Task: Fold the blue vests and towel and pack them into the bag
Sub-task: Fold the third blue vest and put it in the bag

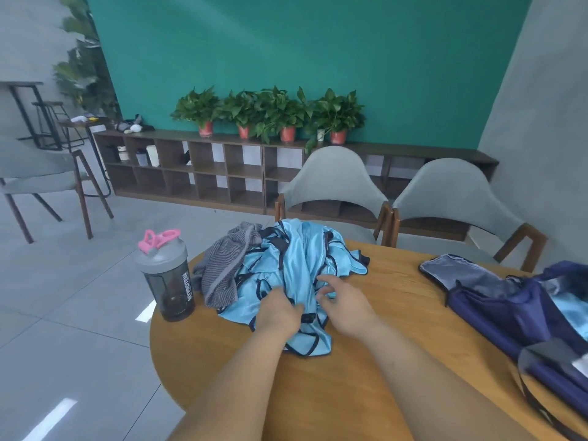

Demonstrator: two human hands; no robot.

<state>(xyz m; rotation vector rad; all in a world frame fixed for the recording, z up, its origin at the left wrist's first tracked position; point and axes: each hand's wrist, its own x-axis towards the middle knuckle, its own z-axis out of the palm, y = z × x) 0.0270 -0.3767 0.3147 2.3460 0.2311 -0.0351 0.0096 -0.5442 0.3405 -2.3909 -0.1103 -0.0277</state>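
Note:
A crumpled heap of shiny light-blue vests (296,265) with dark trim lies on the round wooden table (366,361). A grey striped towel (222,268) is bunched against the heap's left side. My left hand (278,313) grips blue fabric at the near edge of the heap. My right hand (345,305) is just right of it, fingers curled and pinching the same fabric. The navy bag (515,307) lies unzipped at the table's right, with some light-blue cloth showing inside.
A grey shaker bottle (168,278) with a pink lid loop stands at the table's left edge. Two grey chairs (337,186) are tucked in on the far side. A low shelf (222,173) with potted plants runs along the green wall.

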